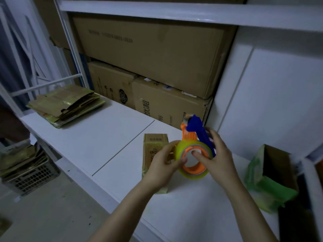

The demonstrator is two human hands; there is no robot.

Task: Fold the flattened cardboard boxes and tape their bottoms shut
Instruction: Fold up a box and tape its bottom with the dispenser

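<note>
With both your left hand (163, 165) and right hand (214, 158) closed on the tape dispenser (193, 152) just above the box (154, 149) on the worktop (97, 137), find the tape's free end with your fingers (198, 157) before pressing it onto the box's bottom seam.

A white worktop (108, 137) runs from left of the frame to lower right, with a seam across its middle. On it lie a stack of flattened boxes (66, 103) at upper left, a small folded box (153, 149) at centre, stacked cartons (157, 84) at the back, and a green-lined open box (269, 177) at right.
</note>
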